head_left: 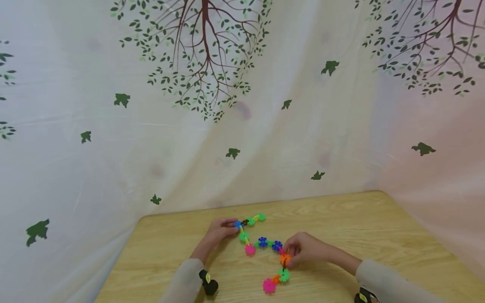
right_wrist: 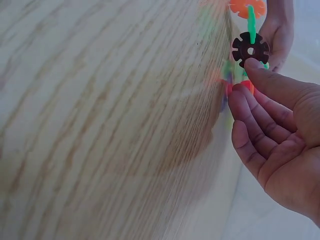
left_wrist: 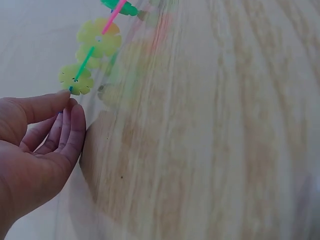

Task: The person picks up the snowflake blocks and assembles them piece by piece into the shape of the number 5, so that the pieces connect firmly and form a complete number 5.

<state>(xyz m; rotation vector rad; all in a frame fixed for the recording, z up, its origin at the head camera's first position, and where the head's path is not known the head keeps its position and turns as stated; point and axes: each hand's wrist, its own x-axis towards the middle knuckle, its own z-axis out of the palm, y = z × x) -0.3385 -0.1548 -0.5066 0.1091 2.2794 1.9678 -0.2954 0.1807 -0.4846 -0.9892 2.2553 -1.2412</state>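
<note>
A zigzag chain of notched plastic connector discs (head_left: 250,249) lies across the wooden table in the head view, in green, yellow, blue, pink, orange and dark brown. My left hand (head_left: 221,229) pinches a blue disc (head_left: 238,224) near the chain's far end. Seen from the left wrist, thumb and fingers meet at its edge, beside a yellow-green disc (left_wrist: 76,80). On the other side my right hand (head_left: 308,247) grips the chain by an orange disc (head_left: 285,259). In the right wrist view the thumb lies against a dark brown disc (right_wrist: 251,50). The near end finishes in a pink disc (head_left: 269,285).
The wooden table (head_left: 341,219) stands against a pale curtain (head_left: 182,168) printed with trees and green leaf shapes, which also hangs along the sides. Black straps with small devices (head_left: 209,284) circle the sleeves.
</note>
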